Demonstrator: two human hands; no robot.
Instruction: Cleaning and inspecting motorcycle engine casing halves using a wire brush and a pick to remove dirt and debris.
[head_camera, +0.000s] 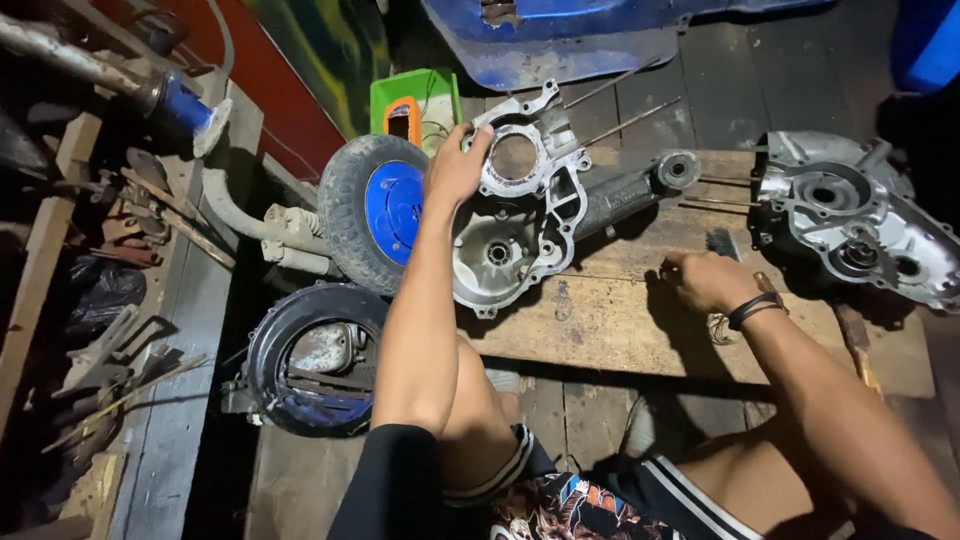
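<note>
Right hand (705, 280): at 3 o'clock on the wooden board (610, 325), fingers curled shut; what it pinched I could not tell.
Left hand (457, 165): at 12 o'clock, fingers closed over the rim of the engine case (520, 215).
Engine case: lay on the board, beside the small wheel (375, 210).
Handling: probably heavy, stiff metal, maybe oily; best gripped by the rim.
Second case (860, 225): at 2 o'clock, untouched.

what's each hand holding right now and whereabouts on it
Left hand holds the grey engine case by its upper left rim. Right hand: cannot tell.

Bare board (610, 330) lies open between crankcase (510, 220) and engine cover (860, 225).
</note>
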